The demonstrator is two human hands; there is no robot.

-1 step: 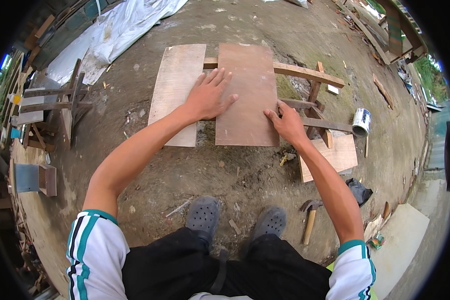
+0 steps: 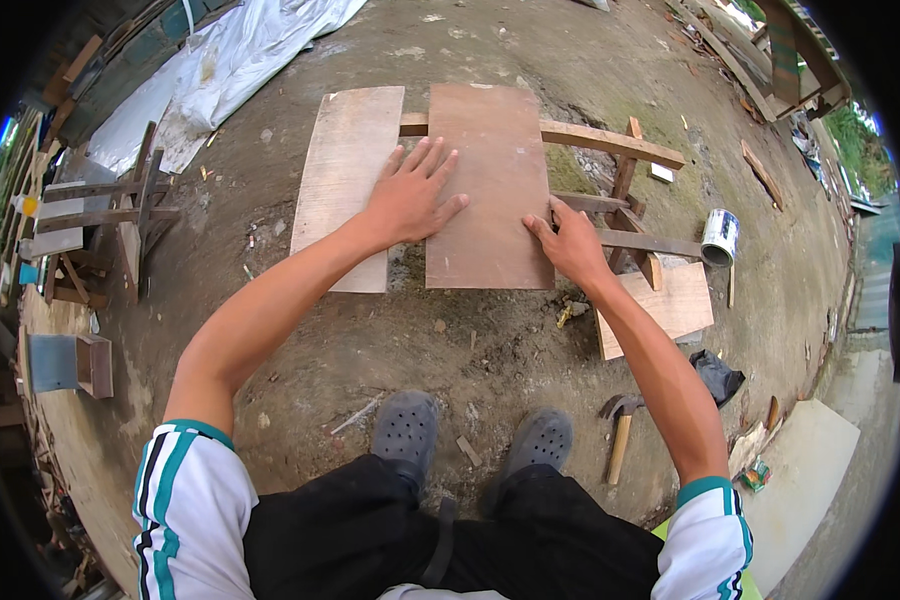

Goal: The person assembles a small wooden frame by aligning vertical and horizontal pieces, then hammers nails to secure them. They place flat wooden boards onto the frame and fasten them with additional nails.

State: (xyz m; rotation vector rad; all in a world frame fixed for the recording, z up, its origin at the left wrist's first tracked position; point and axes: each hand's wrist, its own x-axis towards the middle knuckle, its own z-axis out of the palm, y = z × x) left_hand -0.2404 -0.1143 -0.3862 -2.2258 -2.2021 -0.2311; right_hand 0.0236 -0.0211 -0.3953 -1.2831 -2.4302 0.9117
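Note:
Two rectangular plywood panels lie side by side across a wooden sawhorse (image 2: 610, 146), a narrow gap between them. On the left is the pale plywood panel (image 2: 345, 190); the brown plywood panel (image 2: 485, 190) is on the right. My left hand (image 2: 413, 195) rests flat with fingers stretched out, over the gap and touching the edges of both panels. With thumb and forefinger, my right hand (image 2: 570, 238) holds the brown panel's right edge; its other fingers are partly hidden.
A hammer (image 2: 622, 440) lies right of my feet. Near the sawhorse are a paint can (image 2: 720, 238), a loose plywood piece (image 2: 660, 312) and a black plastic bag (image 2: 717, 380). Another wooden stand (image 2: 105, 215) is at left, with a silvery sheet (image 2: 220, 85) behind it.

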